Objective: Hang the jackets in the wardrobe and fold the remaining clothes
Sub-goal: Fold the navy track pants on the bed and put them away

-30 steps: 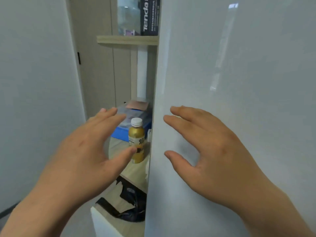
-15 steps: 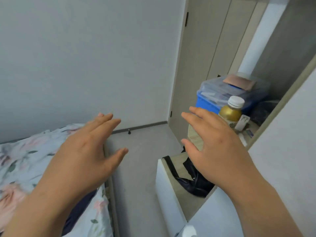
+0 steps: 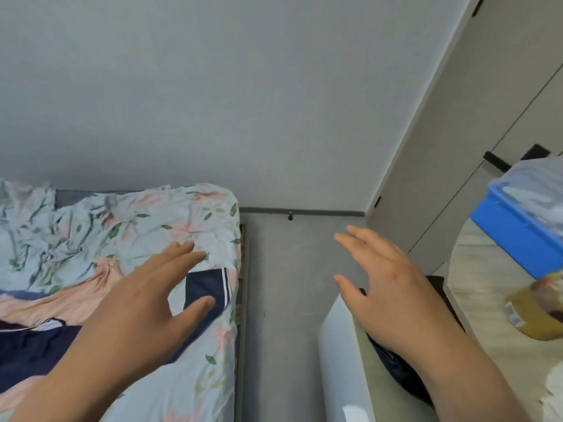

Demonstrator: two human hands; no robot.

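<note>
A dark navy garment (image 3: 210,287) with white stripes along one edge lies on the bed (image 3: 182,391), which has a pale floral sheet. A peach-pink piece of cloth (image 3: 61,296) lies beside it toward the left. My left hand (image 3: 146,303) hovers over the navy garment with fingers spread, holding nothing. My right hand (image 3: 384,287) is held out over the gap between the bed and a white cabinet (image 3: 344,360), fingers straight and empty. No wardrobe interior or jacket shows.
A strip of grey floor (image 3: 283,300) runs between bed and cabinet. On the cabinet's pale top lie a black bag (image 3: 405,373), a blue lidded box (image 3: 524,236) and a blurred golden bottle (image 3: 539,312). Beige cupboard doors (image 3: 475,147) stand at the right.
My view has swung left and down from the white door to the bed. Both hands came away from the door and now reach out toward the bed, still empty.
</note>
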